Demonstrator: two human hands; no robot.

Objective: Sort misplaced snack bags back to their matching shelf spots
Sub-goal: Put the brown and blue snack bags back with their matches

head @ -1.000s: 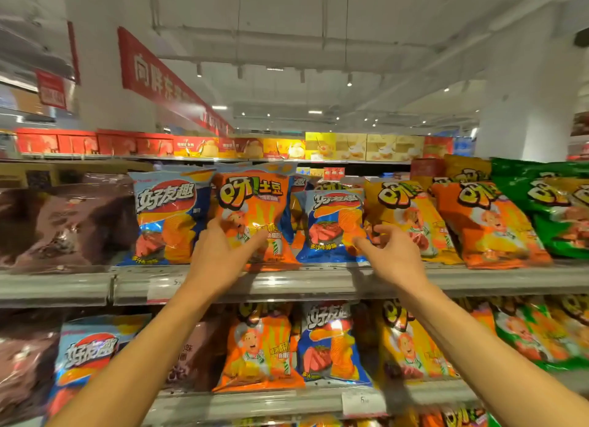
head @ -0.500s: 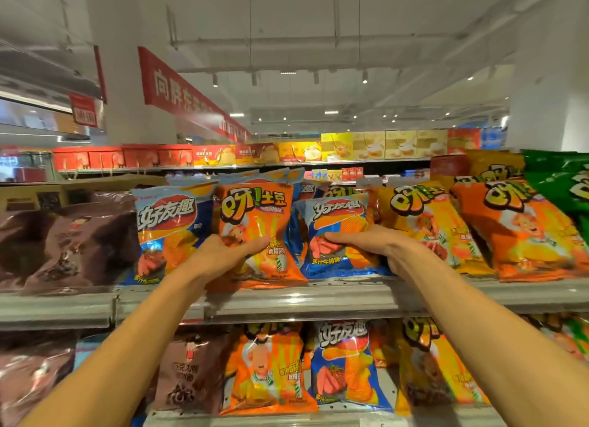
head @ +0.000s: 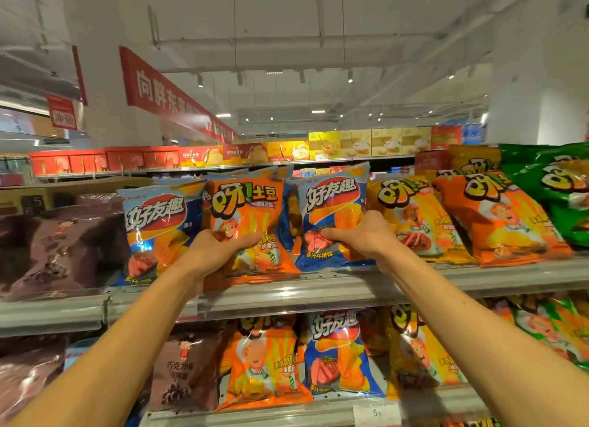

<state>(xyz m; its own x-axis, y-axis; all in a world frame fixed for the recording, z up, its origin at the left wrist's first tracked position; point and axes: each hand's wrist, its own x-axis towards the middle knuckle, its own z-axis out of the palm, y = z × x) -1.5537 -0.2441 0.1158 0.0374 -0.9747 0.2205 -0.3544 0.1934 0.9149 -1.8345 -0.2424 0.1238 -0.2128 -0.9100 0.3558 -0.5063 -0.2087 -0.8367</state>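
On the upper shelf [head: 318, 291] an orange snack bag [head: 247, 210] stands between two blue chip bags. My left hand [head: 213, 251] grips the orange bag at its lower left, thumb across the front. My right hand [head: 357, 235] grips the blue chip bag [head: 331, 203] just right of it, fingers curled over its lower front. Another blue bag [head: 159, 222] stands at the left. Yellow bags [head: 411, 213], orange bags [head: 497, 216] and green bags [head: 554, 184] fill the shelf to the right.
Brown chocolate snack bags [head: 63, 245] lie at the left of the upper shelf. The lower shelf [head: 287, 414] holds brown, orange, blue, yellow and green bags. A far shelf carries red and yellow boxes [head: 287, 151]. A red banner [head: 165, 90] hangs overhead.
Both hands reached forward and closed on their bags: the left on the orange bag, the right on the blue one. The blue bag now stands more upright, and the view has drawn closer.
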